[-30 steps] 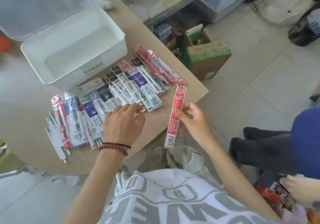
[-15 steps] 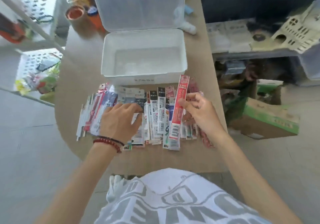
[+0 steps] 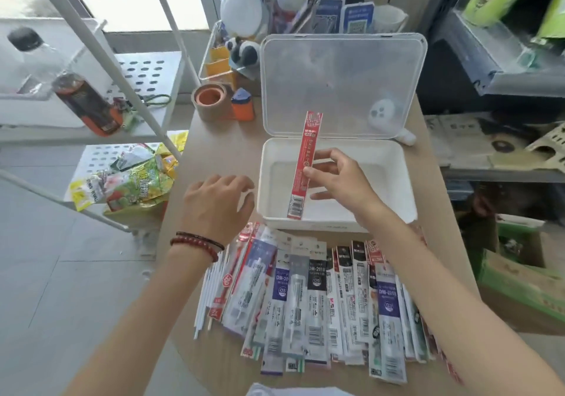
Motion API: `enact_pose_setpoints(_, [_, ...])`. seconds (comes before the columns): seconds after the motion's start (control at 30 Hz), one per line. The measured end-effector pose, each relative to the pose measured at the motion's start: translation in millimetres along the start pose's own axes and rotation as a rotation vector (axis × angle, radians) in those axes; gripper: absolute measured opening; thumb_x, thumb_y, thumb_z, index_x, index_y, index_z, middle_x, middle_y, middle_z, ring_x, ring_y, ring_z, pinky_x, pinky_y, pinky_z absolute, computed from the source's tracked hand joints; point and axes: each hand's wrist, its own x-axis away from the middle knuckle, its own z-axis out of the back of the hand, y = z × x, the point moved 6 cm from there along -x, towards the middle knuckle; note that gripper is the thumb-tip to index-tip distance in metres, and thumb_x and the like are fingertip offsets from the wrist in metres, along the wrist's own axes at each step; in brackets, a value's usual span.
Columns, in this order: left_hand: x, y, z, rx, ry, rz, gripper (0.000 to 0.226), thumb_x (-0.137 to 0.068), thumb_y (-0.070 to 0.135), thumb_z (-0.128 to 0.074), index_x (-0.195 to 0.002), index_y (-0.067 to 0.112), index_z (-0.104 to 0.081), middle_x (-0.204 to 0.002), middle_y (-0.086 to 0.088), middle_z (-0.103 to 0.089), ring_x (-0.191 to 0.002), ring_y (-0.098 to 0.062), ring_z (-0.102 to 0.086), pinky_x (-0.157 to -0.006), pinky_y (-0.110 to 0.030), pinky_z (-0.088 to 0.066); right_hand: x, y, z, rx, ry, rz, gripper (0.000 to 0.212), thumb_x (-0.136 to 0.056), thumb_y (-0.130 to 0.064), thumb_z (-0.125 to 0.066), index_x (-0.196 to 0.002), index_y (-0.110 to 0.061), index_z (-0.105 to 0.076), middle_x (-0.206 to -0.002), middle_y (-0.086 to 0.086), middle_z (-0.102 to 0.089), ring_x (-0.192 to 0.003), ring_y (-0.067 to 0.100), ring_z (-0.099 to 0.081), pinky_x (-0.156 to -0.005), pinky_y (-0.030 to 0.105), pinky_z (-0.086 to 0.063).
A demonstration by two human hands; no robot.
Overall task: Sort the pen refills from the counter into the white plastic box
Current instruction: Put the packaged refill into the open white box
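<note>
Right hand (image 3: 336, 178) pinches one red refill pack (image 3: 305, 151) at about mid-length, thumb on the near face and the other fingers spread loosely behind it. The pack hangs lengthwise over the left part of the white plastic box (image 3: 376, 181), its barcode end low near the front wall; whether that end touches the floor of the box I cannot tell. The box's clear lid (image 3: 342, 83) stands open at the back, and no other pack shows inside. Left hand (image 3: 218, 206) hovers just left of the box, fingers relaxed and slightly curled, holding nothing. The remaining pen refills (image 3: 321, 297) lie in an overlapping row on the counter (image 3: 226, 151), close to the front of the box. Judgement on handling: each pack looks very light, a thin plastic sleeve stiffened only by the slim refills inside, so it probably flexes if held by one end. The film is likely slick, and overlapped neighbours may slide or lift together. A mid-length pinch across the width, as here, seems best. There is little breakage risk, though the loose white refills at the left end could roll.
</note>
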Motion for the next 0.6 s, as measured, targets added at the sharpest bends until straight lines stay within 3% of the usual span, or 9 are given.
enact_pose_setpoints(0.27, [-5.3,-32.7,-26.1,0.014,-0.022,0.001,0.009,-0.083,0.035,-0.059,-0.09,0.032,-0.065,-0.087,0.013,-0.071,-0.078,-0.014,-0.066,-0.072,-0.029,-0.046,-55.7,18.5,-32.0,0.185,0.026,-0.072,0.028,-0.088,-0.011,-0.068,-0.107,-0.013,-0.047,-0.094,0.007,-0.067,-0.076,0.018,-0.07,-0.061,0.028,-0.059])
enact_pose_setpoints(0.43, [-8.3,-39.9,-38.8,0.019,-0.031,0.006,0.01,-0.084,0.033,-0.059,-0.09,0.03,-0.066,-0.084,0.011,-0.07,-0.076,-0.015,-0.066,-0.069,-0.029,-0.047,-66.4,36.8,-54.6,0.329,-0.063,-0.067,0.022,-0.09,-0.01,-0.066,-0.103,-0.018,-0.051,-0.093,0.007,-0.068,-0.075,0.016,-0.07,-0.058,0.027,-0.059])
enact_pose_setpoints(0.6, [-6.6,-51.1,-59.3,0.009,-0.059,0.013,0.008,-0.08,0.031,-0.064,-0.086,0.028,-0.068,-0.08,0.011,-0.071,-0.073,-0.016,-0.067,-0.067,-0.029,-0.048,-71.1,52.5,-62.8,0.695,-0.057,-0.017,0.04,-0.087,-0.023,-0.07,-0.124,-0.026,-0.055,-0.097,-0.006,-0.064,-0.087,0.011,-0.062,-0.082,0.033,-0.053])
